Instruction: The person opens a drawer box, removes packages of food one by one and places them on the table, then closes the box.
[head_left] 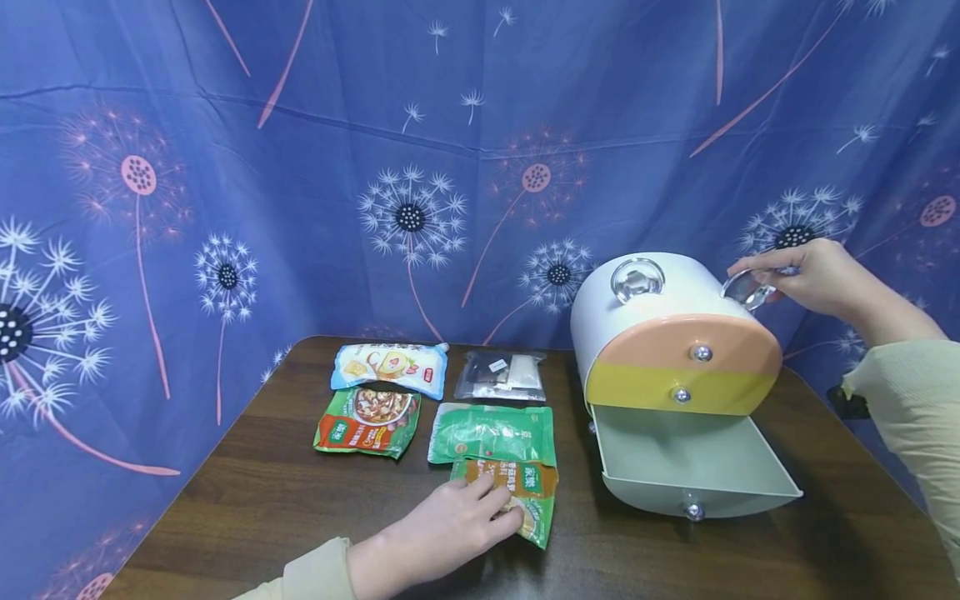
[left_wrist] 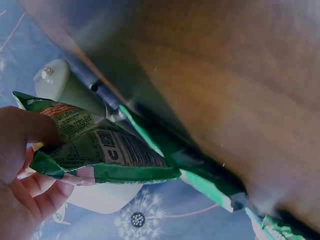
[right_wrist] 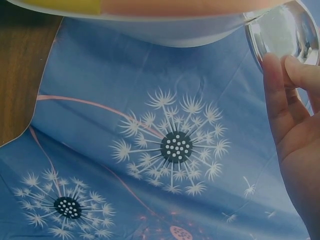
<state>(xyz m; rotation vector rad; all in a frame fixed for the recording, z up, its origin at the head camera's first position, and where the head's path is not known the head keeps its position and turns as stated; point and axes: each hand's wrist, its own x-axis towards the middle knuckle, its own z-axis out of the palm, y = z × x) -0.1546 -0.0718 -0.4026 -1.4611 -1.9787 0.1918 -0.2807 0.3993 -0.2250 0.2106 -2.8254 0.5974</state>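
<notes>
My left hand [head_left: 448, 527] pinches a green and orange food packet [head_left: 534, 506] between thumb and fingers. The left wrist view shows the printed back of that packet [left_wrist: 100, 140], tilted up off the table at the held end. Its far end overlaps a plain green packet [head_left: 491, 433] behind it. On the right, my right hand [head_left: 817, 275] pinches the shiny round silver ear [head_left: 745, 289] of a rounded white storage box [head_left: 600, 333]. The right wrist view shows thumb and fingertips on this ear [right_wrist: 280, 35].
The box's lowest pale green drawer [head_left: 682, 450] is pulled out; the orange drawer [head_left: 645, 342] and yellow drawer [head_left: 637, 387] are in. Left of these lie a white-blue packet [head_left: 390, 371], a green-red packet [head_left: 367, 422] and a clear-dark pouch [head_left: 500, 377]. A patterned blue cloth [head_left: 300, 208] hangs behind.
</notes>
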